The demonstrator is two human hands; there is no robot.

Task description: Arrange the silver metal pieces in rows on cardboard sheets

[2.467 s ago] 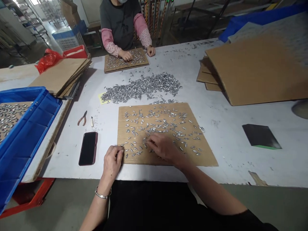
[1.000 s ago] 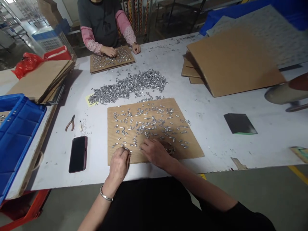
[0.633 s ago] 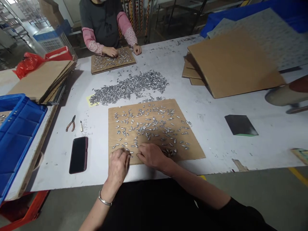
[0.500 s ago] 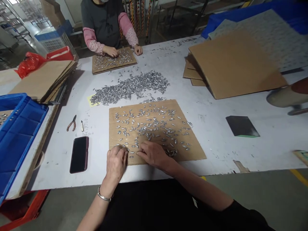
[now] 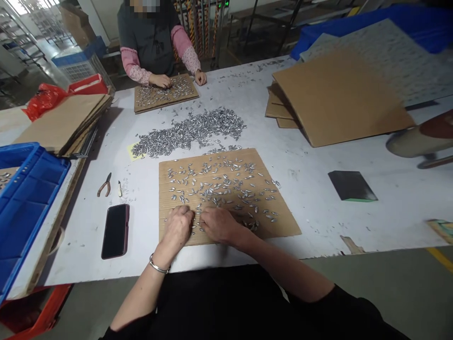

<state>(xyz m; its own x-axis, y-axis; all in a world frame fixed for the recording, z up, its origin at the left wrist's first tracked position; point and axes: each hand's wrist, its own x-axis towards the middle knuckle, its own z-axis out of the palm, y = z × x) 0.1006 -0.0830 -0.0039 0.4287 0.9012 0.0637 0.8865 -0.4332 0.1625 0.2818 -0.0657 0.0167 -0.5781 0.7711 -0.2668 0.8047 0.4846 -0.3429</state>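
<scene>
A cardboard sheet (image 5: 279, 222) lies before me, strewn with small silvery spindle-shaped metal pieces (image 5: 221, 184). Over its near left part, my left hand (image 5: 180, 224) rests with fingers bent and drawn together. My right hand (image 5: 219, 224) is close beside it, thumb and fingers curled down toward the sheet. Whatever the fingertips of either hand hold is too small or hidden to make out. Just beyond the sheet lies a long heap of the same metal pieces (image 5: 191, 132), with a bit of yellow paper (image 5: 131, 152) under its left end.
Pliers (image 5: 104, 185), a small pointed tool (image 5: 120, 189) and a phone (image 5: 115, 231) lie left. A blue crate (image 5: 31, 198) stands at the left edge. A dark block (image 5: 352, 185) and cardboard sheets (image 5: 343, 99) are right. Across the table, a person's hands work over another board (image 5: 166, 101).
My left hand has moved right and slightly forward over the sheet, closer to my right hand. My right hand stays in nearly the same place. The view has shifted slightly.
</scene>
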